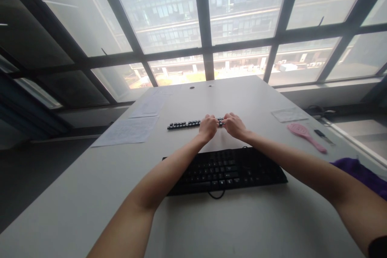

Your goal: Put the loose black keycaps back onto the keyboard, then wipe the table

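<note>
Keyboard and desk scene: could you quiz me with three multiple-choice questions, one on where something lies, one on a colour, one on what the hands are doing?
1. Where does the row of loose keycaps lie relative to the black keyboard?
A. Beyond it, toward the window
B. On top of it
C. On the floor

2. What colour is the hairbrush on the table?
A. Green
B. Pink
C. Yellow

3. What are the left hand and right hand doing?
A. Typing on the keyboard
B. Holding the hairbrush
C. Meeting at the right end of the keycap row

Answers: 1 A, the row sits farther up the table than the keyboard. 2 B, the brush is plainly pink. 3 C, both hands are together over the row's end, past the keyboard.
</note>
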`<state>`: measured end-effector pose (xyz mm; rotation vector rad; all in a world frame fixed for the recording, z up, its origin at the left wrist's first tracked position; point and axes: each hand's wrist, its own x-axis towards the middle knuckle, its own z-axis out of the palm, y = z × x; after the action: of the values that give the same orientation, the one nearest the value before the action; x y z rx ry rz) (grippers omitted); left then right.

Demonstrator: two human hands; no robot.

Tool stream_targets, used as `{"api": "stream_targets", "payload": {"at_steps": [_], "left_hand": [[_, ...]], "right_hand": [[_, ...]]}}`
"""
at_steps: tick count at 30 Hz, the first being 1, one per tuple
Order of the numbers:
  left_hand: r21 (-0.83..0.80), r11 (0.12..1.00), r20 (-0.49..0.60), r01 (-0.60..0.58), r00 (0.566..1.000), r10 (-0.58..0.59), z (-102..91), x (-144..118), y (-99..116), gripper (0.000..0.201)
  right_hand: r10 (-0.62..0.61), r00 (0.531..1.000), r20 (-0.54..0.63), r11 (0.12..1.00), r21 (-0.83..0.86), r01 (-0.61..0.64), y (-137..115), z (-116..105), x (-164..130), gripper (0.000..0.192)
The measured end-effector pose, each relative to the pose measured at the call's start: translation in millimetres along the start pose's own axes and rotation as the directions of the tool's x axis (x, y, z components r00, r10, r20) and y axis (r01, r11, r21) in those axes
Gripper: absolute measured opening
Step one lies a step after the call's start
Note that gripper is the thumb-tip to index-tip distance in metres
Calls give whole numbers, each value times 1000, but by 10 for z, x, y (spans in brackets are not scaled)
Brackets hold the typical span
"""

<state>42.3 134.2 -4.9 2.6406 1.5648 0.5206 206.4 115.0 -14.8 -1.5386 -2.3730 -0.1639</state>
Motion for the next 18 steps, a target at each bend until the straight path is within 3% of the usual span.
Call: {"api": "stream_targets", "payload": {"at_steps": [11, 15, 18], "left_hand": [[-26, 1000, 22, -16, 1000, 16, 77, -46, -25, 24], [-85, 996, 21, 21, 1000, -19, 4, -73, 4, 16], [-145, 989, 22, 27, 999, -24, -118, -205, 78, 12]], "right_hand": [[-110, 994, 21, 994, 14, 109, -7, 64, 105, 26], [-103, 995, 9, 995, 17, 103, -35, -11, 35, 23], [-55, 996, -72, 992, 108, 62, -48, -141, -140, 19]]}}
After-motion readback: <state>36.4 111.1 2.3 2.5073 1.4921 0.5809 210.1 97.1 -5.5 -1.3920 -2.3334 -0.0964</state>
